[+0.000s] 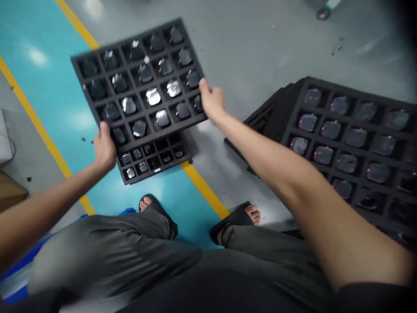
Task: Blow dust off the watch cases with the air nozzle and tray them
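Between my two hands hangs a black compartment tray [128, 142], tilted, with small dark glossy pieces lying in its square cells. My left hand [106, 148] is closed on its near left corner, thumb on top. On the right edge my right hand [212, 100] grips it the same way; the fingers beneath are hidden. Below, a second black tray [151, 174] rests on the floor, partly covered by the held one. Similar shiny pieces fill several of its visible cells.
At the right a stack of black trays [295, 108] stands askew, its top one holding many dark pieces. Yellow lines [203, 187] border a turquoise strip of floor [29, 26]. A brown box [11, 191] is at the left edge, and a caster wheel [323, 14] is at the top.
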A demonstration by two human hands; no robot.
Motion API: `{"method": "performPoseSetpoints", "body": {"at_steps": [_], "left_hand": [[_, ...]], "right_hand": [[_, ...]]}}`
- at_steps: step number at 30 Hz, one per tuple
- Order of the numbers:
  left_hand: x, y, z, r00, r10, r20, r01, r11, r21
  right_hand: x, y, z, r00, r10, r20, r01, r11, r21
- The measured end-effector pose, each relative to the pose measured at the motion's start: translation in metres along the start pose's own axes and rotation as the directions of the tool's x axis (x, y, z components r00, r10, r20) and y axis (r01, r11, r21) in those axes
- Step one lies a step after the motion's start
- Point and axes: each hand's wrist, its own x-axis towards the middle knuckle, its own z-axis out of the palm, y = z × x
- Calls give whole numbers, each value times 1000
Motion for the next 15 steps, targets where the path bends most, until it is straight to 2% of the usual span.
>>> {"method": "performPoseSetpoints", "body": {"at_steps": [2,4,8,11,13,15], "left_hand": [[-25,-41,-11,998,-66,-25,67,996,54],[-43,-78,-11,989,-141,-38,145,984,108],[-54,-132,3,969,-246,-16,245,953,180],[-50,-151,10,958,-286,-2,280,935,218],[-46,-153,9,953,-302,2,293,927,232],[-39,-150,7,951,-308,21,294,926,235]], "right_hand": [[-46,-1,24,997,20,72,-22,999,31],[-81,4,47,992,49,119,-54,998,39],[-122,20,79,977,129,169,-128,992,-19],[-138,31,91,971,171,165,-167,985,-41],[-143,33,96,966,190,177,-187,982,-31],[-142,33,99,952,197,236,-201,980,-9]]}}
